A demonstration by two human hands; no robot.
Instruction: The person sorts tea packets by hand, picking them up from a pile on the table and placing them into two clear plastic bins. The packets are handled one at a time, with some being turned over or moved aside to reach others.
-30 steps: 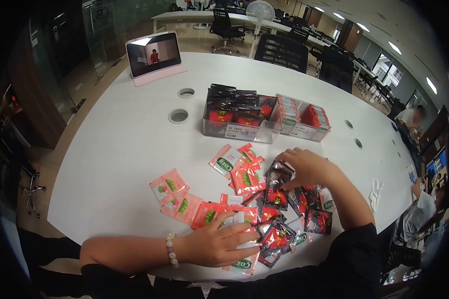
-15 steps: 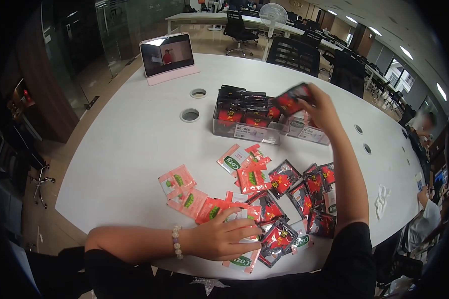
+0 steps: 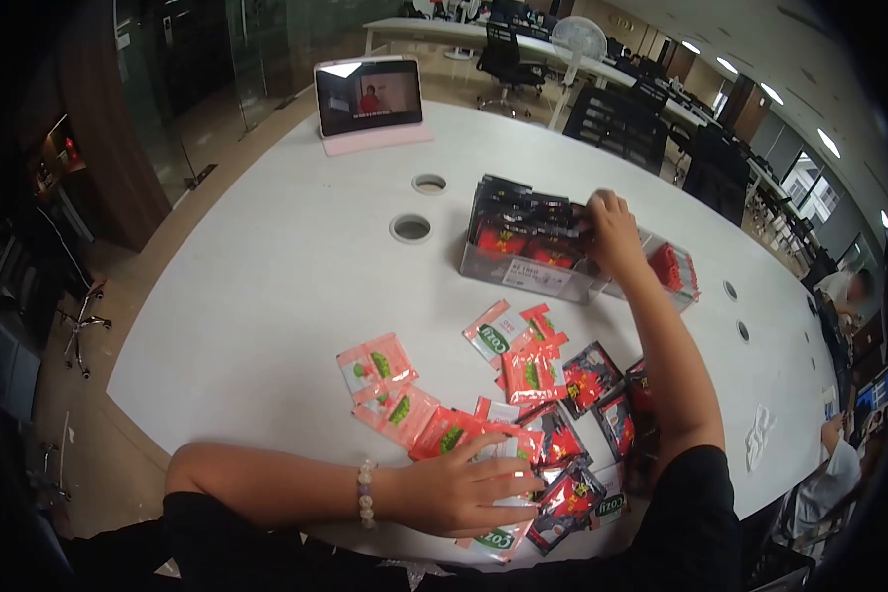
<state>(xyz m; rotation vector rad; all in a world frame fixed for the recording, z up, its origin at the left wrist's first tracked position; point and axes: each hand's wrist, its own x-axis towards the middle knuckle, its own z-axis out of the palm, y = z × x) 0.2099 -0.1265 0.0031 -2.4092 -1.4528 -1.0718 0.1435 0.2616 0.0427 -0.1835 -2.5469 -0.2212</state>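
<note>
My left hand (image 3: 479,485) rests palm down, fingers spread, on a loose pile of sachets. Under and around it are pink Cozy sachets (image 3: 397,414) and black-and-red sachets (image 3: 568,505). My right hand (image 3: 614,232) reaches to the right end of a clear plastic bin (image 3: 533,279), its fingers closed at the top of a black-and-red sachet (image 3: 584,219) that the hand mostly hides. Rows of black-and-red sachets (image 3: 503,239) stand upright in this bin. Beside it, a second clear compartment holds pink sachets (image 3: 673,271), partly behind my wrist.
A tablet (image 3: 370,99) in a pink stand plays a video at the back of the white table (image 3: 266,296). Cable holes (image 3: 410,229) pierce the tabletop. Crumpled white tissue (image 3: 760,436) lies at the right. Another person (image 3: 844,288) sits beyond the right edge.
My right hand has brought the black-and-red sachet down from above the bins into the right end of the left bin. My left hand stays on the pile. The view has shifted slightly.
</note>
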